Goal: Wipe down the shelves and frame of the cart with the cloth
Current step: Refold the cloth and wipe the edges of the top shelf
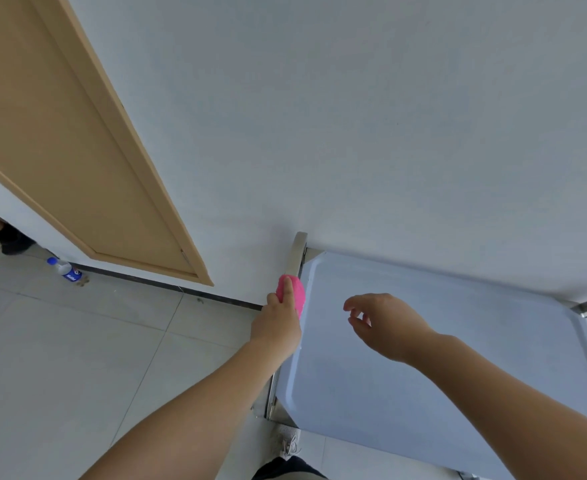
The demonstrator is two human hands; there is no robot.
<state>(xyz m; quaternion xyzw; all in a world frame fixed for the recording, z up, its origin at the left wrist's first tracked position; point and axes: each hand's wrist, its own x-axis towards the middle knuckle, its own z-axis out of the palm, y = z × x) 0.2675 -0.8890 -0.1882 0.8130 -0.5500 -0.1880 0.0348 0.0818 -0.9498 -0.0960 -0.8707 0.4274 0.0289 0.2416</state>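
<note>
At cart's left edge, left hand (278, 323) grips bunched pink cloth (292, 292) against steel frame rail (295, 258) beside flat metal top shelf (441, 341). Right hand (385, 323) hovers above shelf, fingers loosely curled, empty. Risk: cloth slipping off narrow rail, cart rolling under push.

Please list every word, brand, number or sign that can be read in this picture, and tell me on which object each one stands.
Bottle on the floor by the door: blue label with a round red, white and blue logo and white lettering, too small and blurred to read.
Pink cloth, cart shelf, door, wall: no text visible.
</note>
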